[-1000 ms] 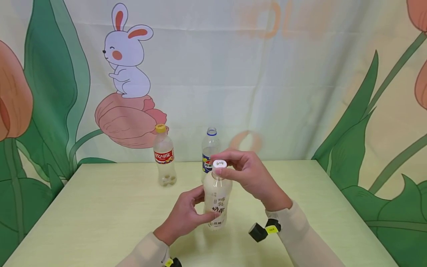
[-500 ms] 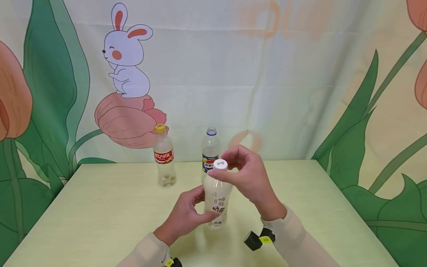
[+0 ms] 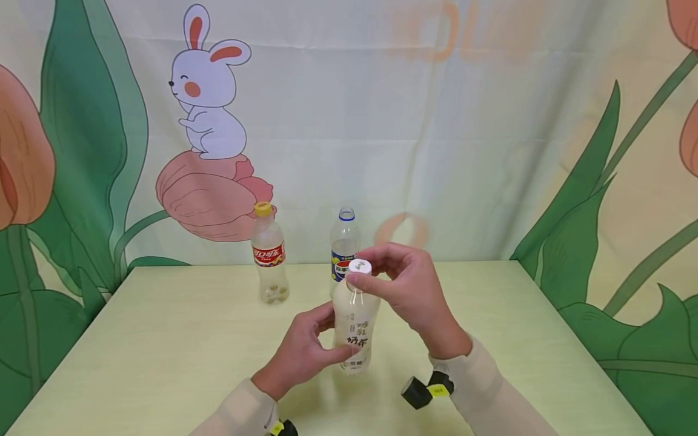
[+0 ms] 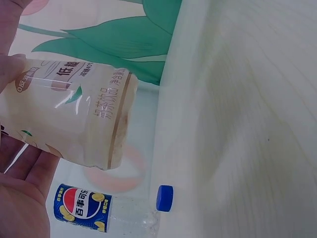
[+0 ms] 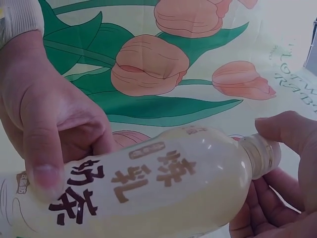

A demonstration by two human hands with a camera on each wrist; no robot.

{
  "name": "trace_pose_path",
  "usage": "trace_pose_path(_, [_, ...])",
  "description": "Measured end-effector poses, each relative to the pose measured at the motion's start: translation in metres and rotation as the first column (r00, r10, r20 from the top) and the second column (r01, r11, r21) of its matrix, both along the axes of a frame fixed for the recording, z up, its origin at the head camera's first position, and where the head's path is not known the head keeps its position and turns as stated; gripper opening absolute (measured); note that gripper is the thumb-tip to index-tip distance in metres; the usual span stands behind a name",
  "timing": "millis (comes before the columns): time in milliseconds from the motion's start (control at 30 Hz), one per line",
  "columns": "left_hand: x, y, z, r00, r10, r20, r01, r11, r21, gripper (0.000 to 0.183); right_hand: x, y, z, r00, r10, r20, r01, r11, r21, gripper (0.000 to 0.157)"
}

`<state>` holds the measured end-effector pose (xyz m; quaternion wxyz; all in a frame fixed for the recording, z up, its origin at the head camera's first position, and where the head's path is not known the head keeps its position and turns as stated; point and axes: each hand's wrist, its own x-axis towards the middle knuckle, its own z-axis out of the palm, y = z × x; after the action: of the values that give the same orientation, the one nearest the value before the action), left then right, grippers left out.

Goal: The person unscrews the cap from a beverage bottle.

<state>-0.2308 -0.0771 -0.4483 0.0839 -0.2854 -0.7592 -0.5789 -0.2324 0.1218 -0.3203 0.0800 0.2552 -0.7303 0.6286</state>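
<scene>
My left hand (image 3: 305,351) grips the lower body of a milk tea bottle (image 3: 357,312), thumb across its front. The bottle stands upright in the head view, and its base hangs above the table in the left wrist view. At its top, my right hand (image 3: 417,290) pinches the white bottle cap (image 3: 360,267) between thumb and fingers. In the right wrist view the thumb and fingers close around the bottle's neck end (image 5: 260,156). Directly behind stands an uncapped Pepsi bottle (image 3: 345,242), partly hidden by the milk tea bottle and the right hand.
A Coca-Cola bottle (image 3: 268,257) with a yellow cap stands at the back left of the table (image 3: 180,339). Near the Pepsi bottle's base lies a blue cap (image 4: 165,198), hidden in the head view. A printed curtain (image 3: 327,121) hangs behind the table.
My right hand drew back from the cap's far side, then shifted slightly forward around it again. The print on the cap has turned. My left hand and the bottle have stayed in place.
</scene>
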Motion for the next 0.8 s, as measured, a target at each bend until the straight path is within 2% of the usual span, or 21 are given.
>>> trace_pose_path(367, [-0.0011,0.0001,-0.0008,1.000,0.005,0.002,-0.005,1.000,-0.002,0.056,-0.0034,0.0026,-0.0011,0.989,0.145,0.033,-0.145,0.989,-0.009,0.027])
trace_pose_path(567, [-0.0005,-0.0005,0.0006,1.000,0.013,0.009,-0.013,1.000,-0.006,0.056,-0.0036,0.0028,-0.0008,0.980,0.192,0.049,-0.192,0.981,-0.009,0.031])
trace_pose_path(667, [-0.0007,-0.0009,0.0005,1.000,0.014,0.012,-0.014,1.000,-0.006,0.056,-0.0037,0.0025,-0.0007,0.984,0.175,0.028,-0.175,0.985,0.002,0.036])
trace_pose_path(800, [-0.0015,-0.0010,-0.0003,1.000,0.011,0.010,-0.011,1.000,-0.003,0.056,-0.0025,0.0005,-0.0006,0.997,0.074,0.007,-0.074,0.997,0.022,0.042])
